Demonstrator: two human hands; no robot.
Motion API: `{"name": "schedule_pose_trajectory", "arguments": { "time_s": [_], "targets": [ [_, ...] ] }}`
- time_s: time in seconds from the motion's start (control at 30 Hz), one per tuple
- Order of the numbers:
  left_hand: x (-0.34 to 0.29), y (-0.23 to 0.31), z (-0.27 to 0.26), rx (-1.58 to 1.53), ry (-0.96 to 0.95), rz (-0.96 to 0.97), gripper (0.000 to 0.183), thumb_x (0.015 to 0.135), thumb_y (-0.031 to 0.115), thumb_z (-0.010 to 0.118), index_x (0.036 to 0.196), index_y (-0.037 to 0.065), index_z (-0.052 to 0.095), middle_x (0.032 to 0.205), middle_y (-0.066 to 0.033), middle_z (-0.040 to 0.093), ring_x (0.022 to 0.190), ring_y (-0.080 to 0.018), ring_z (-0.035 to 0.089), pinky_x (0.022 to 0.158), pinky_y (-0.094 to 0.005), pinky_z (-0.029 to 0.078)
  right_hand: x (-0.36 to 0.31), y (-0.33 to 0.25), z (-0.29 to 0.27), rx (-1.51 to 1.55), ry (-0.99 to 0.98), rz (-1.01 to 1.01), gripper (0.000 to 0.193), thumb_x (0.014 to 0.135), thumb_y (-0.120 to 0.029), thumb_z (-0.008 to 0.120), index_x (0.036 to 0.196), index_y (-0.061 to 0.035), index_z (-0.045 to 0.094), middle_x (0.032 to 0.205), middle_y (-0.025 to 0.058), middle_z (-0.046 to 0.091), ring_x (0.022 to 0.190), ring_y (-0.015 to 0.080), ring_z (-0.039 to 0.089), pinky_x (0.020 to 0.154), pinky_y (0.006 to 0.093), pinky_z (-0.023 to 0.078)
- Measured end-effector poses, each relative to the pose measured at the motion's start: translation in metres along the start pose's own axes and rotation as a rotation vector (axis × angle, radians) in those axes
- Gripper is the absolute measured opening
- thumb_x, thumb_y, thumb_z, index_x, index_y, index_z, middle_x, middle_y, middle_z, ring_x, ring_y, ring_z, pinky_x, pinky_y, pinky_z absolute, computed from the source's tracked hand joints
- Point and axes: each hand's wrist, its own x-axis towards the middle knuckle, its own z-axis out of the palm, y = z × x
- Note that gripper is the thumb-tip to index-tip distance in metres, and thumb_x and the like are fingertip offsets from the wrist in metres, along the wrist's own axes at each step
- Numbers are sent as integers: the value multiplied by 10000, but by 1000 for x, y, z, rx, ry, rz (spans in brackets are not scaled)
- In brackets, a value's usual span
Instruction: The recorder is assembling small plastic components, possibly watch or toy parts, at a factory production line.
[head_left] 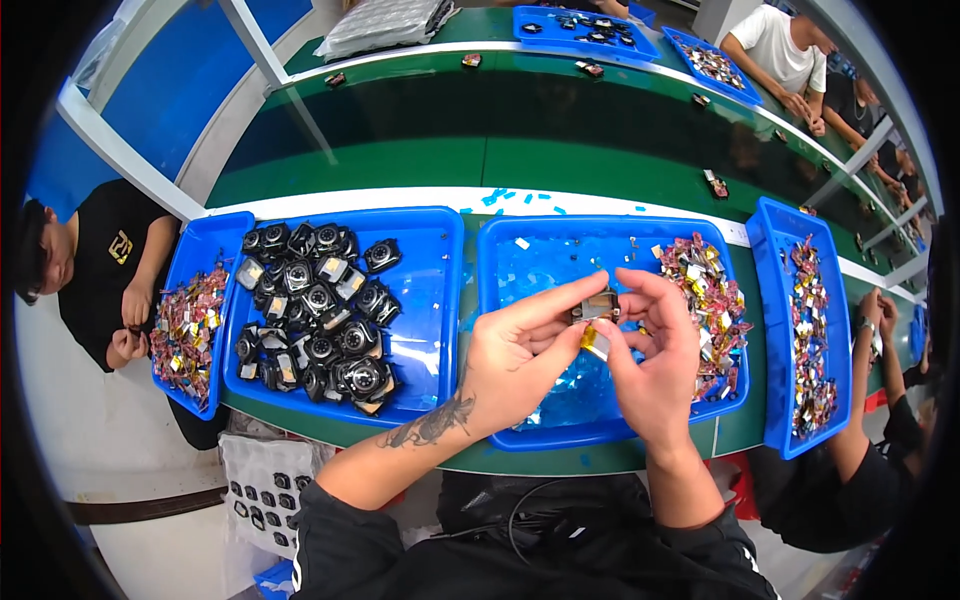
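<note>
Over the middle tray, my two hands meet around a small dark watch housing [598,306]. My left hand [515,345] has its fingers and thumb closed on the housing's left side. Fingers of my right hand [660,350] curl against its right side, with the thumb near the lower edge. Between the thumbs shows a small white-and-yellow piece [596,340], perhaps still joined to the housing; I cannot tell. Below lies the blue tray [490,260] with a blue film, small scraps, and a heap of pinkish, silver and yellow small parts [715,300] on its right side.
Left of me, a blue tray [428,350] holds many black watch housings [320,300]. More blue trays of small parts stand at far left [205,235] and right [775,330]. Beyond a white ledge runs a green conveyor [400,130] with scattered housings. Other people work around it.
</note>
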Motion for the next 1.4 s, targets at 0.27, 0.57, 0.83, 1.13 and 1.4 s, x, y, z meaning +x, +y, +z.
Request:
{"name": "schedule_pose_trajectory", "arguments": {
  "time_s": [0.27, 0.57, 0.83, 1.13, 1.4],
  "targets": [
    [6, 19, -43, 1118, 164, 204, 579, 860, 14, 613, 1405, 78, 426, 1292, -182, 547, 1021, -252, 650, 857, -342, 522, 103, -8, -12, -195, -264, 4, 434, 796, -2, 690, 1208, -29, 555, 725, 0, 606, 688, 68, 548, 610, 226, 444],
    [0, 11, -159, 1990, 191, 148, 357, 832, 149, 682, 1135, 24, 539, 965, -167, 656, 982, -353, 616, 849, -466, 467, 256, 105, -22, -726, -211, 339, 468, 619, -94, 875, 981, -45, 583, 748, 55, 624, 711, 198, 622, 609, 305, 489],
    [34, 35, -157, 1766, -6, -99, 331, 825, 217, 722, 1051, 13, 593, 1032, -172, 654, 1028, -349, 615, 891, -440, 488, 246, 86, -53, -480, -102, 440, 341, 755, -186, 828, 969, -47, 602, 774, 49, 626, 708, 215, 623, 686, 372, 514],
    [46, 56, -110, 662, 363, -324, 302, 948, 239, 525, 1026, -14, 670, 940, -155, 691, 806, -212, 692, 714, -319, 546, 163, 5, -108, -1012, -1013, -190, 171, 781, -138, 713, 914, -31, 725, 862, 121, 720, 790, 262, 692, 722, 356, 534],
    [48, 34, -45, -223, 36, -138, 254, 937, 66, 582, 1175, -12, 541, 1015, -188, 669, 819, -238, 709, 716, -276, 602, 114, 10, -122, -974, -752, -210, 177, 790, -153, 720, 896, -13, 705, 853, 148, 695, 808, 308, 672, 742, 391, 526]
  ]
}}
